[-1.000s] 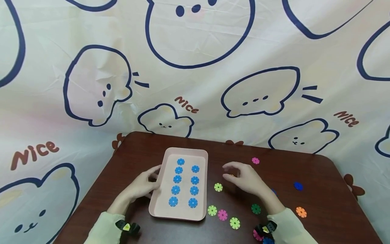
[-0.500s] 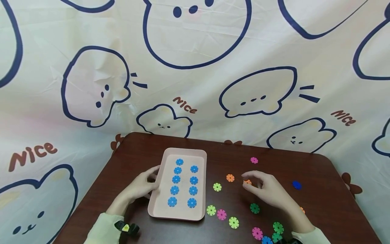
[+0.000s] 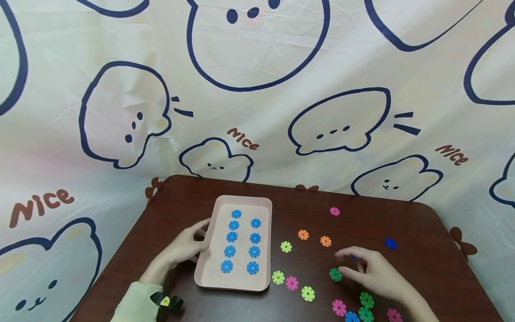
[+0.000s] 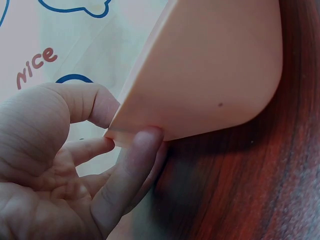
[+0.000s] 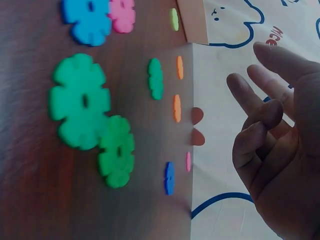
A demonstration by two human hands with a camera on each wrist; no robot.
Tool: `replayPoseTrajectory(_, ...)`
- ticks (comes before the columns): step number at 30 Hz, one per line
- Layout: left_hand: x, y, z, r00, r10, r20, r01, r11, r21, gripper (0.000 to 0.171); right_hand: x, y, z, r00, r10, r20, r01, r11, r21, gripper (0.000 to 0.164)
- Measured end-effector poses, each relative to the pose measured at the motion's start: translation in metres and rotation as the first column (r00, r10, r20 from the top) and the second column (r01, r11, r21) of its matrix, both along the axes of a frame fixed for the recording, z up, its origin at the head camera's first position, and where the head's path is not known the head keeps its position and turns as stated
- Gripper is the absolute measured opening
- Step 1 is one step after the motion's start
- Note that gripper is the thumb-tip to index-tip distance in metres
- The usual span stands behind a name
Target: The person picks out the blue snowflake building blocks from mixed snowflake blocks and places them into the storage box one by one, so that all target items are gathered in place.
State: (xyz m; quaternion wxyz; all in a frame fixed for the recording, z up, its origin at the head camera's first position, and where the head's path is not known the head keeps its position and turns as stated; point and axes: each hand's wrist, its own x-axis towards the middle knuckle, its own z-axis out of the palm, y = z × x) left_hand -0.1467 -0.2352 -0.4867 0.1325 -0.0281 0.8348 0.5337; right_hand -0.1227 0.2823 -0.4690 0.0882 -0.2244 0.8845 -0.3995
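Note:
My left hand (image 3: 186,244) grips the left rim of a pale pink tray (image 3: 241,278), the thumb on one side and fingers on the other. In the left wrist view, the tray's outer wall (image 4: 215,65) stands close to the fingers. Two columns of blue flower-shaped discs (image 3: 230,251) lie inside the tray. My right hand (image 3: 376,270) hovers over the table's right side, fingers loosely bent, holding nothing. A dark green disc (image 3: 335,274) lies beside its thumb. Partly hidden beneath that hand is a blue disc (image 3: 354,257). The right wrist view also shows the hand (image 5: 280,130) holding nothing.
Loose discs are scattered right of the tray: orange (image 3: 326,241), lime (image 3: 308,294), pink (image 3: 292,283) and dark blue (image 3: 390,243). Two green discs (image 3: 366,300) touch near the front edge. Behind the brown table (image 3: 189,188) hangs a printed curtain (image 3: 265,112).
My right hand has moved right and toward the front, away from the orange discs, uncovering both. The left hand keeps its hold on the tray. The head view has shifted slightly.

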Motion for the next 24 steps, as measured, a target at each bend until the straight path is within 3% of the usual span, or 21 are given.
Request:
replayPoseTrajectory(12, 0.0, 0.001, -0.001, 1.0, 0.018, 0.014, -0.018, 1.0, -0.003, 0.073, 0.025, 0.013, -0.016, 0.986, 0.155, 0.064, -0.15, 0.985, -0.084, 0.029)
replayPoseTrajectory(18, -0.001, 0.001, 0.0, 1.0, 0.023, 0.013, -0.023, 1.0, -0.001, 0.073, 0.038, 0.022, -0.025, 0.968, 0.17, 0.185, -0.156, 0.984, -0.087, 0.029)
replayPoseTrajectory(24, 0.0, 0.0, 0.001, 1.0, 0.009, 0.014, -0.009, 1.0, -0.004, 0.073, 0.047, 0.029, -0.038, 0.95, 0.191, 0.248, -0.17, 0.98, -0.101, 0.032)
